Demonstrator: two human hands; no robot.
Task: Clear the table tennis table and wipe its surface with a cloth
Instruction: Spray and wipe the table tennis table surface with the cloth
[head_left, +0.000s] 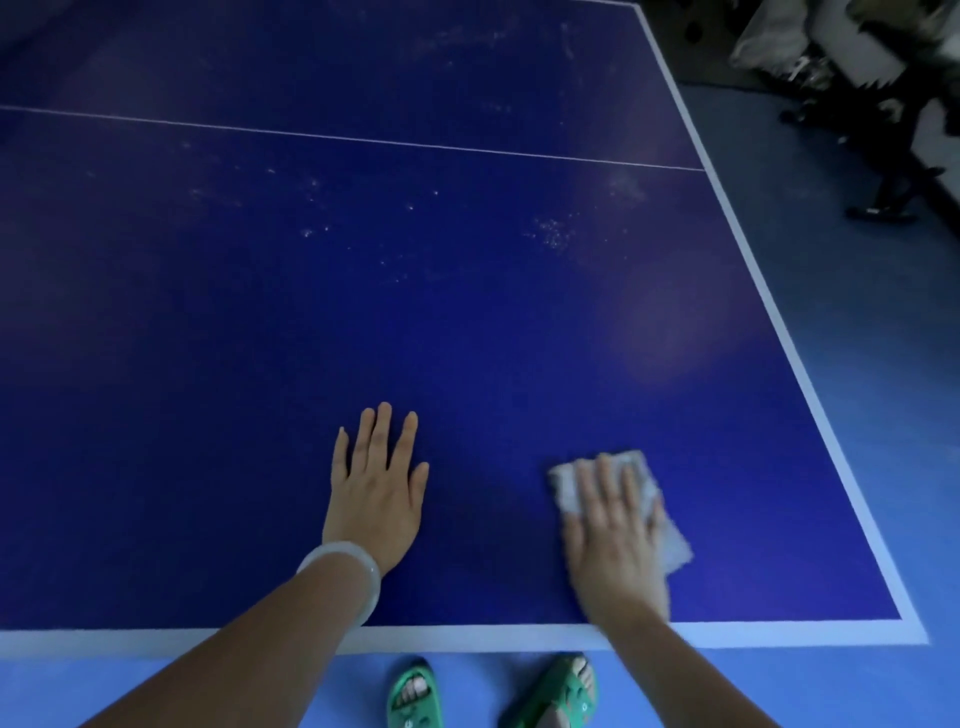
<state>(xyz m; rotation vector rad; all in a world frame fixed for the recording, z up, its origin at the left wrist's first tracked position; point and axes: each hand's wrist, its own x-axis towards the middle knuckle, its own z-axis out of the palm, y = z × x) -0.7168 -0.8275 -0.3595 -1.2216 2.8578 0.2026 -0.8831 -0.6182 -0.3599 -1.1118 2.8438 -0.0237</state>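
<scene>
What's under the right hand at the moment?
A pale folded cloth lies flat on the blue table under the right hand. Its edges show past the fingers and beside the palm. The cloth's middle and the table beneath it are covered.

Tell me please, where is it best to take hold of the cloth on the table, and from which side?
Probably the far-left corner of the cloth, approached from above. The cloth lies flat under the right hand, and that corner sticks out beyond the fingertips, so it can be pinched off the table.
</scene>
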